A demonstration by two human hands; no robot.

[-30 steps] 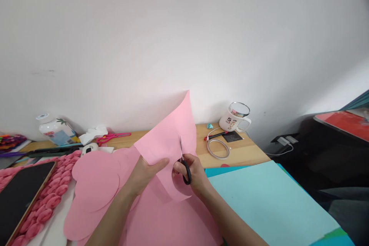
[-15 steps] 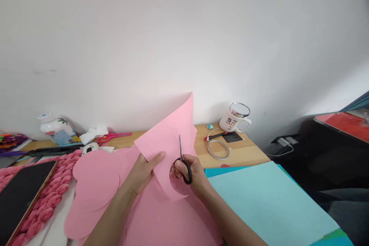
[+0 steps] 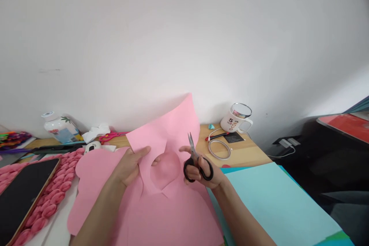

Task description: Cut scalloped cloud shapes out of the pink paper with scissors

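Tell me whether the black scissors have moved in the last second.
Yes. The black scissors in the right hand have shifted right across the pink paper, closer to the white mug at the wall.

L hand [image 3: 131, 166] partly behind pink sheet [image 3: 173, 130]; mug [image 3: 235, 121] print illegible
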